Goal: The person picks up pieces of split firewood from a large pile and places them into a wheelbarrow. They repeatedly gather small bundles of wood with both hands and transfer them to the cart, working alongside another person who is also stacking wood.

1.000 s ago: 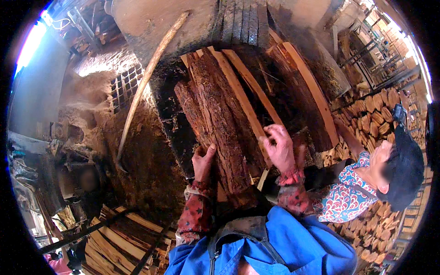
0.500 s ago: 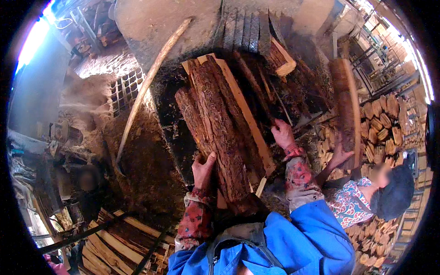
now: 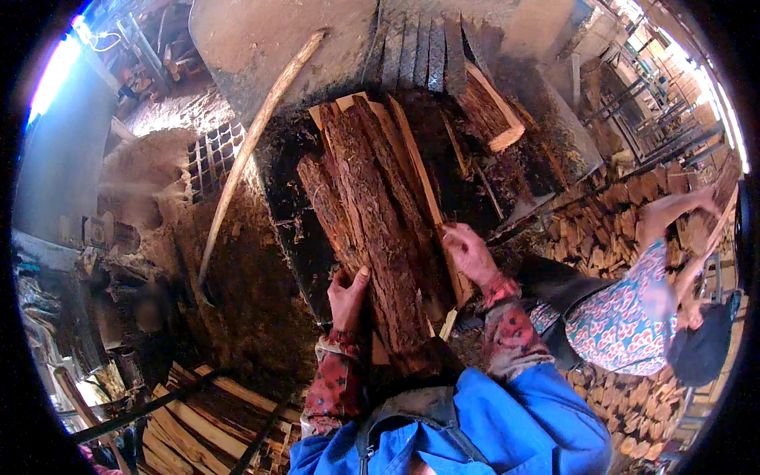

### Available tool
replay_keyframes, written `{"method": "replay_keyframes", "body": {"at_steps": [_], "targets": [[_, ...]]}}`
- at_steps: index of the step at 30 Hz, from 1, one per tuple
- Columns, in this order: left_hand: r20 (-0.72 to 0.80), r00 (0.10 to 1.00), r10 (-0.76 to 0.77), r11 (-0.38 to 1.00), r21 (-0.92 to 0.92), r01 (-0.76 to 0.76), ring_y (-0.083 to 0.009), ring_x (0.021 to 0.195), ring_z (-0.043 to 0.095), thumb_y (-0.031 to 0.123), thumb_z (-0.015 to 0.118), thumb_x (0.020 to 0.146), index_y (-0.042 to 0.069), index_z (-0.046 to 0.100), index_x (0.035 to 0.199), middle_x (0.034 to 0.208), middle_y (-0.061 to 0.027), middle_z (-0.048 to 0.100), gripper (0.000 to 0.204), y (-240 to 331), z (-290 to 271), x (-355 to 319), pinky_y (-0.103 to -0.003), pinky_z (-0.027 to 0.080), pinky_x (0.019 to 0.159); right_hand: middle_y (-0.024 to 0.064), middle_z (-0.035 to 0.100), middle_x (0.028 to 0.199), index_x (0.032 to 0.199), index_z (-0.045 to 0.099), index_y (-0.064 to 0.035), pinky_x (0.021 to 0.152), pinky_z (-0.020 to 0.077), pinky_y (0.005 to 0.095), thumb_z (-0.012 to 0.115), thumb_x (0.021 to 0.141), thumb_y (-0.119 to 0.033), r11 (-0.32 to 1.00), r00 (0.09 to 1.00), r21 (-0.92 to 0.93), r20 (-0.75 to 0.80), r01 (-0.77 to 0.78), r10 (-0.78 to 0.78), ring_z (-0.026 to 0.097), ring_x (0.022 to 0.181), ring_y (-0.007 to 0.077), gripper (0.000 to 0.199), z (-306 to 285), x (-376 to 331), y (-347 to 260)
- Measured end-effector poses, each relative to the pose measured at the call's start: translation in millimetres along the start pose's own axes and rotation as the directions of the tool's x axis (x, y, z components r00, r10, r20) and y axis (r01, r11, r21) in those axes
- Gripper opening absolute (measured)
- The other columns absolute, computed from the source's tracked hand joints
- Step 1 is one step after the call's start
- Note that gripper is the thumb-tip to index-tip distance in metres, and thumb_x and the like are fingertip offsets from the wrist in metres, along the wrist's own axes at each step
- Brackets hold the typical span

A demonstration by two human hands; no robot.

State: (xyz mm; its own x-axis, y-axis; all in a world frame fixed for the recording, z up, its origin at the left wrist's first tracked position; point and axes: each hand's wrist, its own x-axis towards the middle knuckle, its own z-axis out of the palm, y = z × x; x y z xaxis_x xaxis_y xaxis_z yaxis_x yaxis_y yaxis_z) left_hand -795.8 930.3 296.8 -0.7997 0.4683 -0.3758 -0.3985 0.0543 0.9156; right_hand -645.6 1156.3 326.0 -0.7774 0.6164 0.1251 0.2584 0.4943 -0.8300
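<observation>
A bundle of bark-covered wood slabs [image 3: 368, 214] lies lengthwise in front of me, rough brown bark facing up. My left hand [image 3: 347, 301] is closed on the left edge of the bundle, thumb up against the bark, its fingers partly hidden underneath. On the other side, my right hand [image 3: 470, 255] has its fingers closed on the edge of a pale-edged slab [image 3: 422, 170]. The slabs' near ends reach close to my body. Beneath them is a dark, debris-covered surface [image 3: 289, 190].
A long curved pole [image 3: 252, 138] leans at the left. A short wood piece [image 3: 492, 111] lies beyond the bundle at right. A co-worker in a patterned top [image 3: 613, 324] holds a plank by stacked split wood [image 3: 609, 222]. More slabs [image 3: 198, 427] lie at lower left.
My right hand has moved left onto the slab edge, while my left hand stays nearly in place. The co-worker has moved farther right with a plank, and the short wood piece has shifted right.
</observation>
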Motion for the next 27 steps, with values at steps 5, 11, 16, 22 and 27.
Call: {"method": "replay_keyframes", "body": {"at_steps": [5, 11, 16, 22, 27], "targets": [[-0.042, 0.999, -0.024, 1.0, 0.012, 0.025, -0.0185, 0.094, 0.06, 0.037, 0.077, 0.078, -0.012, 0.055, 0.114, 0.105, -0.0132, 0.065, 0.065, 4.8, 1.5, -0.5, -0.031, 0.047, 0.085, 0.0236, 0.061, 0.101, 0.111, 0.063, -0.0017, 0.08, 0.0472, 0.0421, 0.054, 0.091, -0.03, 0.973, 0.993, -0.218, -0.104, -0.078, 0.056, 0.058, 0.094, 0.0396, 0.036, 17.4, 32.1, 29.2], [-0.026, 1.0, -0.008, 0.999, -0.035, 0.007, -0.0195, 0.094, 0.062, 0.04, 0.079, 0.076, -0.014, 0.054, 0.115, 0.108, -0.0158, 0.064, 0.071, 18.0, 4.8, -11.0, -0.031, 0.049, 0.083, 0.0244, 0.064, 0.098, 0.109, 0.064, -0.0006, 0.077, 0.0481, 0.0438, 0.053, 0.093, -0.036, 0.976, 0.99, -0.174, -0.072, -0.132, 0.122, 0.061, 0.092, 0.04, 0.04, 33.4, 37.7, 28.2], [-0.003, 1.0, -0.02, 0.995, -0.094, 0.02, -0.019, 0.093, 0.061, 0.036, 0.081, 0.074, -0.011, 0.055, 0.115, 0.107, -0.0135, 0.064, 0.067, 24.8, -15.0, -35.9, -0.031, 0.049, 0.082, 0.0241, 0.064, 0.104, 0.116, 0.062, -0.0029, 0.082, 0.0476, 0.0411, 0.051, 0.093, -0.038, 0.981, 0.996, -0.175, -0.052, -0.087, 0.079, 0.06, 0.098, 0.04, 0.044, 37.6, 12.6, 19.1], [0.003, 0.993, -0.12, 0.993, -0.018, 0.12, -0.0194, 0.095, 0.061, 0.032, 0.081, 0.074, -0.011, 0.053, 0.119, 0.112, -0.0148, 0.062, 0.068, 20.5, -68.1, -95.7, -0.032, 0.048, 0.084, 0.0207, 0.063, 0.115, 0.122, 0.057, 0.0031, 0.093, 0.0449, 0.0361, 0.054, 0.093, -0.039, 0.98, 0.98, -0.05, -0.047, -0.195, 0.193, 0.06, 0.108, 0.031, 0.052, 64.1, -66.0, -6.2], [0.15, 0.942, -0.301, 0.95, -0.045, 0.31, -0.0231, 0.105, 0.057, 0.04, 0.077, 0.078, -0.012, 0.04, 0.131, 0.12, -0.0165, 0.056, 0.083, -12.8, -124.0, -101.9, -0.036, 0.047, 0.089, 0.0143, 0.063, 0.114, 0.124, 0.055, 0.0044, 0.094, 0.0437, 0.0342, 0.064, 0.088, -0.039, 0.957, 0.968, 0.151, -0.017, -0.246, 0.252, 0.059, 0.106, 0.0228, 0.057, 76.4, -111.6, -12.3]]}}
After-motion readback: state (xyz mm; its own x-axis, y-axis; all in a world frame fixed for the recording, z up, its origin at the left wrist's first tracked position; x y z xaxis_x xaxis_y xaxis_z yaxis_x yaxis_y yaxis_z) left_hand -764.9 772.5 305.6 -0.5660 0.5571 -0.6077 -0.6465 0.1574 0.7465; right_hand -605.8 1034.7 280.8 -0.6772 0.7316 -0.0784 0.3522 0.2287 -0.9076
